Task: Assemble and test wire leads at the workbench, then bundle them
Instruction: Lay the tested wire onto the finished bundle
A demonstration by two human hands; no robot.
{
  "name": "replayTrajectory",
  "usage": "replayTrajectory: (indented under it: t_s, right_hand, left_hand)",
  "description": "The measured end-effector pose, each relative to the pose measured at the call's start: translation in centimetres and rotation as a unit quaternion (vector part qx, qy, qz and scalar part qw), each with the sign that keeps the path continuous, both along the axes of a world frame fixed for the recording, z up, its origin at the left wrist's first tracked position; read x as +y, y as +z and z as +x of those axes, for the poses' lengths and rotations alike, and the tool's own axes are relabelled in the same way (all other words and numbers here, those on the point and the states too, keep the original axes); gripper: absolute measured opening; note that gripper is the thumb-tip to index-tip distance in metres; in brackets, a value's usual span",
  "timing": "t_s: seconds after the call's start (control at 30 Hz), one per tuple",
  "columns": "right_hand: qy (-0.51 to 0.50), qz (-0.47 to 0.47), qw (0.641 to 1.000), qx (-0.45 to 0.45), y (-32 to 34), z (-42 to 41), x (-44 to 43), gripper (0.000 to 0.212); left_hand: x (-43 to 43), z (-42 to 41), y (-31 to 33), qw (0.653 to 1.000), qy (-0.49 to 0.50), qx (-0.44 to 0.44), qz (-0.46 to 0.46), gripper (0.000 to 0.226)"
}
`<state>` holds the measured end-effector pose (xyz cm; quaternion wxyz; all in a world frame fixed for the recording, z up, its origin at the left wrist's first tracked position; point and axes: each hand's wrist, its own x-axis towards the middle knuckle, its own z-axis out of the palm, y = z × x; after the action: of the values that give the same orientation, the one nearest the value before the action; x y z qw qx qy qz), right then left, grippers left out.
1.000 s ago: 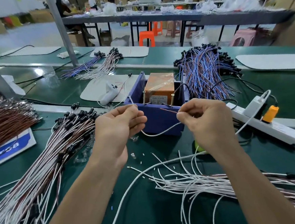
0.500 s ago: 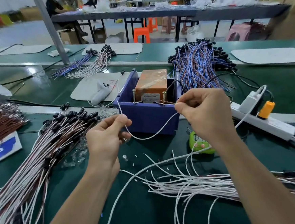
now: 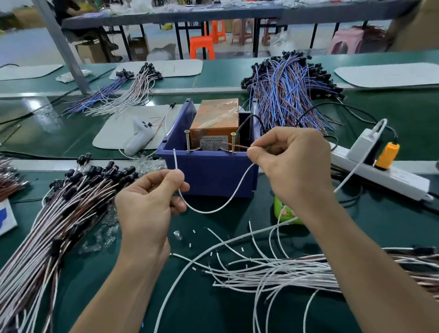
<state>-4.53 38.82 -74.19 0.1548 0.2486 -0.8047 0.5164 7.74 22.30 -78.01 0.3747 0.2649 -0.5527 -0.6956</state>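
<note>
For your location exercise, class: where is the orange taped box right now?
In the head view, the orange taped box sits inside the open blue plastic bin at centre, left of the blue-and-brown wire bundle.

Left hand (image 3: 147, 201) and right hand (image 3: 292, 166) raised apart, fingertips pinched

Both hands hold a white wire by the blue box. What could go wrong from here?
1. The left hand pinches the white wire below its tip, which stands clear of the left screw; a wobbly touch could give a false reading.
2. The wire's sagging loop hangs near the loose wires and might snag them.
</note>
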Motion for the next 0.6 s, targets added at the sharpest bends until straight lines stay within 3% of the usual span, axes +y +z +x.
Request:
replayTrajectory:
  t_s: [0.6]
  right_hand:
    - [-0.014, 0.000, 1.000, 0.011, -0.40, 0.24, -0.28, 0.012]
  left_hand:
    - [0.34, -0.01, 0.33, 0.998, -0.014, -0.016, -0.053, 0.026]
